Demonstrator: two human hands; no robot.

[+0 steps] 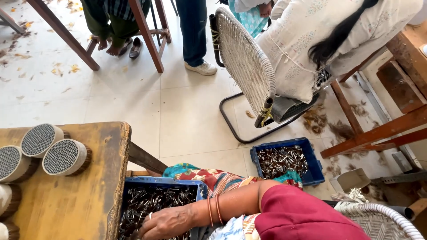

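My right hand (165,222) reaches down to the left into a blue plastic crate (160,181) filled with several small dark metal pins. The fingers are curled down among the pins at the picture's bottom edge, so I cannot tell whether they hold any. There is a ring on one finger, thin bangles on the wrist and a maroon sleeve (302,218) on the arm. Patterned cloth (218,178) lies over my lap just behind the crate. My left hand is out of sight.
A worn wooden table (75,200) stands left of the crate with several round honeycomb-faced cylinders (66,156) on it. A second blue crate of pins (284,161) sits on the floor. A seated person in a woven chair (244,58), other people's legs and wooden benches stand beyond.
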